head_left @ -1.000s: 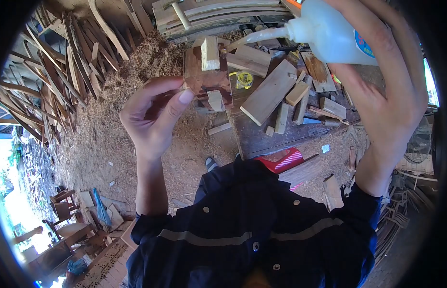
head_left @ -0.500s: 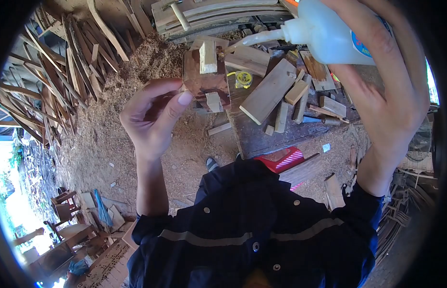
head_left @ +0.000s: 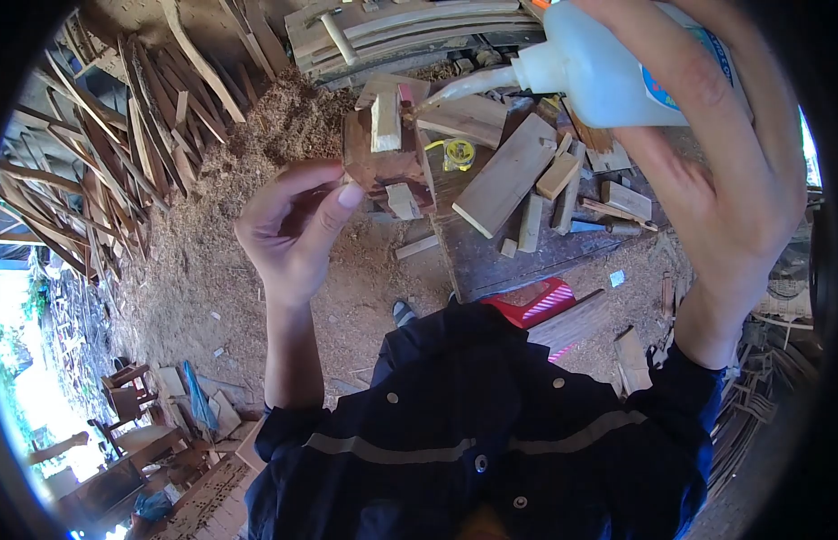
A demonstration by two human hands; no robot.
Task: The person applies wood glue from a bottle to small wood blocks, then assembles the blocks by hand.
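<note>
My left hand [head_left: 293,229] grips a reddish-brown wooden piece [head_left: 383,162] by its left edge, holding it up in front of me. Two pale wooden blocks sit on its face, one upright near the top [head_left: 386,119] and a smaller one low down [head_left: 404,200]. My right hand [head_left: 716,171] is wrapped around a white squeeze bottle of glue [head_left: 608,76] with a blue label. The bottle lies tilted, and its long nozzle tip [head_left: 417,105] touches the wooden piece beside the upper block.
Below lies a dark work board [head_left: 527,234] with several pale offcuts, a long plank [head_left: 507,175] and a yellow tape measure [head_left: 457,153]. Sawdust [head_left: 257,162] covers the ground. Curved slats [head_left: 95,144] pile at the left. A red plastic stool [head_left: 531,306] is near my feet.
The view has shifted slightly; both hands, the wooden piece and the bottle sit a little higher and rightward, with the nozzle staying at the upper block.
</note>
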